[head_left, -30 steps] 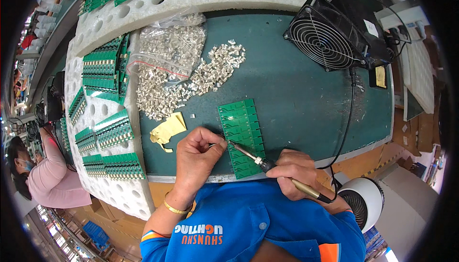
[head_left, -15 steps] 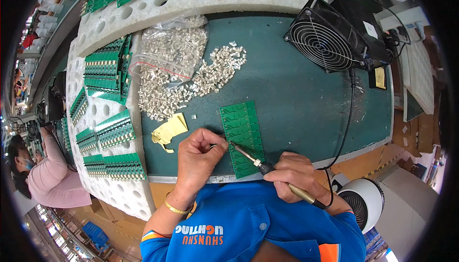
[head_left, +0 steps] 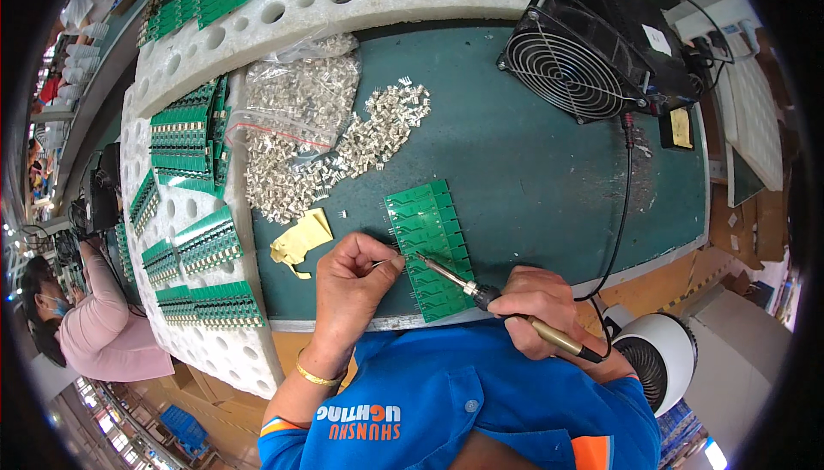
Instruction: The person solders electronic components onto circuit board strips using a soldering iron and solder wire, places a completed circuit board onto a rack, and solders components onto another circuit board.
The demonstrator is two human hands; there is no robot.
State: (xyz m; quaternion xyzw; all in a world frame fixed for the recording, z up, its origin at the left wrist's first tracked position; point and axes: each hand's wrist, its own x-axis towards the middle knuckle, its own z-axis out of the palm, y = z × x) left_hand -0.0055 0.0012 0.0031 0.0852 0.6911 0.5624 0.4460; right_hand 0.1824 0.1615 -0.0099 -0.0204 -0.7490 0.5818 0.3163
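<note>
A green circuit board panel [head_left: 433, 238] lies on the bench in front of me, with thin pins sticking out along its left edge. My right hand [head_left: 539, 311] is closed around the handle of a soldering iron [head_left: 463, 284]. The iron points up and left, its tip over the left part of the panel. At the panel's left edge, the thumb and forefinger of my left hand [head_left: 356, 281] are pinched together. What they hold is too small to make out. A single small white connector [head_left: 342, 213] lies beyond that hand, near a crumpled yellow paper piece [head_left: 302, 238].
White pin connectors [head_left: 382, 131] are heaped beside an open plastic bag [head_left: 300, 97] of more. Finished-looking boards [head_left: 184, 139] stand in white foam [head_left: 219, 354] at left. A black fan [head_left: 566, 62] and yellow sponge [head_left: 681, 128] are at right. Another person [head_left: 107, 324] sits far left.
The iron's tip has shifted slightly right, away from the panel's left edge. My left hand keeps its pinch there. The whole view has shifted a little.
</note>
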